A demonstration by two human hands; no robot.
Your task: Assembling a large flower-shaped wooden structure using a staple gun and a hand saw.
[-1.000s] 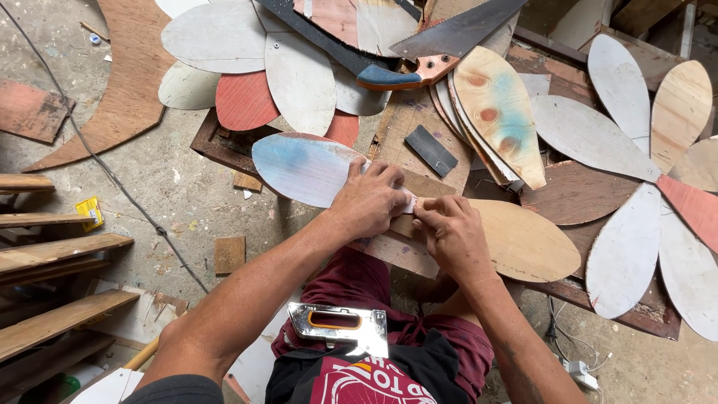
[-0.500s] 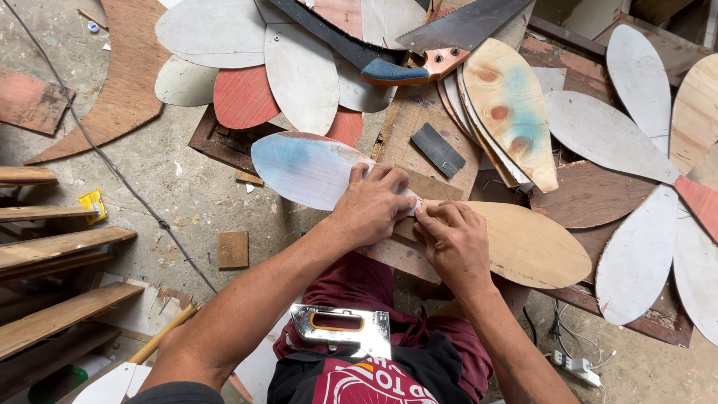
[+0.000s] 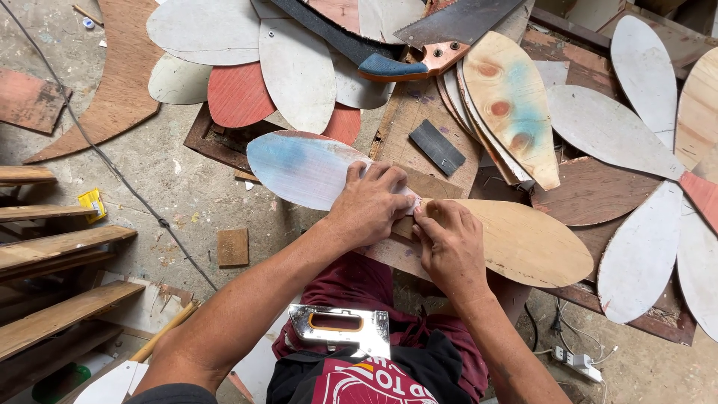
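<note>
- L hand [image 3: 372, 203] pressed flat, fingers spread, on blue-tinted wooden petal [image 3: 299, 168]; no closed grip.
- R hand [image 3: 449, 243] pinched the inner tip of plain wooden petal [image 3: 523, 243]; the 2 tips met over a plank [image 3: 419, 123].
- Staple gun [image 3: 340, 329] lay in lap, 1 handsaw [image 3: 441, 37] beyond.
- No containers seen; many cut petals around.

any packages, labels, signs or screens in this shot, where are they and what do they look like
small packet: on the concrete floor at left, beside the wooden slats; flat, yellow, crumpled, with a darker patch.
shirt print: at the bottom edge, on the person's dark red shirt below the staple gun; curved white lettering and lines.
No signs or screens show.
</note>
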